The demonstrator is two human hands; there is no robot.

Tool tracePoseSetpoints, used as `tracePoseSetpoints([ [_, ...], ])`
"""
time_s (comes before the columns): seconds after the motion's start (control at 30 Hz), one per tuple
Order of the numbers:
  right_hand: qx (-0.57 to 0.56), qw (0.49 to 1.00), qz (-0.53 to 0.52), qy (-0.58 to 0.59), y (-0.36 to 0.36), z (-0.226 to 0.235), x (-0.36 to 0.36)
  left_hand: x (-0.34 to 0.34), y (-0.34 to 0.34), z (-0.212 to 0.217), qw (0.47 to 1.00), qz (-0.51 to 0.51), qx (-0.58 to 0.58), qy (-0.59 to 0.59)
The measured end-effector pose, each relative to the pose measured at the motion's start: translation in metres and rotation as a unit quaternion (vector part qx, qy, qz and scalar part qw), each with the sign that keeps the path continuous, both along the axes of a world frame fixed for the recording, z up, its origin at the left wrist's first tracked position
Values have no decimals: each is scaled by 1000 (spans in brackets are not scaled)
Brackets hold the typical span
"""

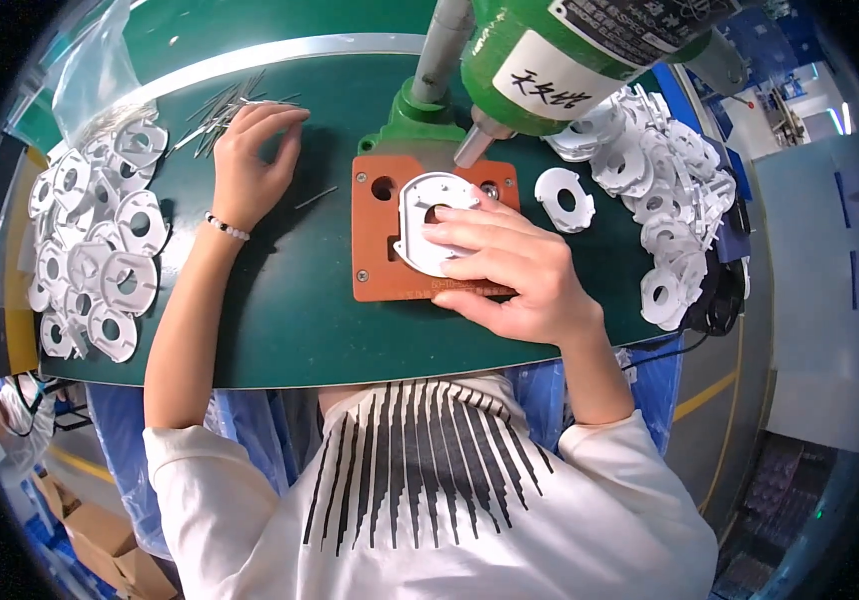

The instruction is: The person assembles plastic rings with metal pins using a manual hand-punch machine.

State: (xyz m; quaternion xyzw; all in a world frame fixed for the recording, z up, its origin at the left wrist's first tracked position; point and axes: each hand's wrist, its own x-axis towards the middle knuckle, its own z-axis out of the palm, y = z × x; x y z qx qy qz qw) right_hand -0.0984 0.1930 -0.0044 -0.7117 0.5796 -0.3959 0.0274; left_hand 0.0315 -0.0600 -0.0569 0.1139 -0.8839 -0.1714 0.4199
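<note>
My right hand [505,265] presses a white plastic disc-shaped part [428,205] flat onto an orange fixture plate [375,250] in the middle of the green bench. Its fingers lie over the part's lower right side. Just above the plate hangs the metal tip of a green press tool [550,50]. My left hand [253,160] reaches to the far left of the bench, with its fingertips on a scatter of thin metal pins [225,110]. Whether it pinches a pin is hidden by the fingers.
A pile of white plastic parts [100,240] lies at the left end of the bench, another pile [665,190] at the right, and one single part [562,197] beside the orange plate. One loose pin [317,197] lies left of the plate. A clear plastic bag [95,70] is at the far left.
</note>
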Motion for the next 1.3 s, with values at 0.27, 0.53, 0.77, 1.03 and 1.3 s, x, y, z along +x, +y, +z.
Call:
tracePoseSetpoints([
  [0.27,33,998,27,45,-2,12,-4,8,2,17,998,-16,40,-46],
  [0.53,28,998,64,-1,-1,0,-20,15,11,30,954,-155,131,-219],
  [0.77,60,987,40,145,-6,27,-7,16,10,22,945,-173,144,-238],
  [1.03,47,991,46,112,-5,20,-10,18,10,23,940,-161,139,-267],
  [1.3,-170,984,-30,-39,12,15,-9,19,17,18,954,-107,59,-273],
])
